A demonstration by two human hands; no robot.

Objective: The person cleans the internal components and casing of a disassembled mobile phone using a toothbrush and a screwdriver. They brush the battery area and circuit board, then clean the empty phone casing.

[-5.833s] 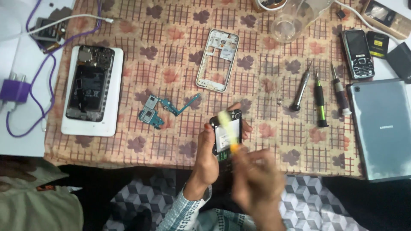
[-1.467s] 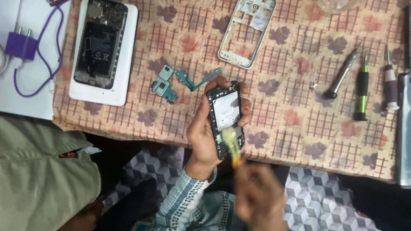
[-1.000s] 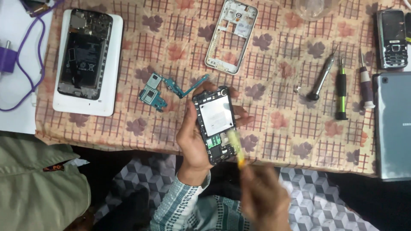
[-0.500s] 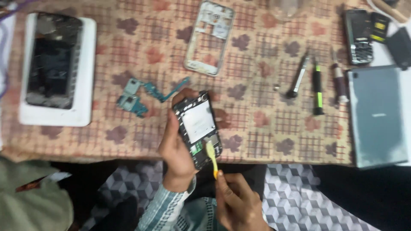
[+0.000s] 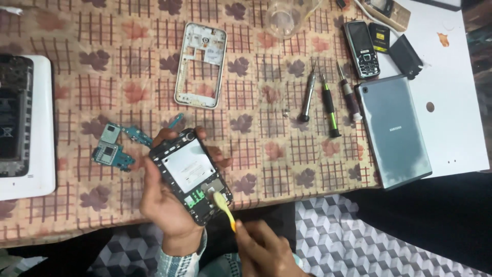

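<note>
Head view: left hand (image 5: 165, 202) cupping opened black smartphone with white inner plate (image 5: 190, 176) over desk's near edge, fingers wrapping its sides. Right hand (image 5: 266, 251) rising from bottom edge, fingers pinching yellow toothbrush (image 5: 224, 206), bristles touching phone's lower end. Right hand partly cut off by frame; left wrist in patterned cuff.

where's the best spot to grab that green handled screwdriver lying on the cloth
Probably the thick black-and-green handle of the green-handled screwdriver, pinched across its width from straight above. It lies flat on the patterned cloth, tip toward the far edge, with a silver driver and a dark-handled driver close on either side, so a sideways approach would likely knock them. The thin shaft offers less grip.
</note>
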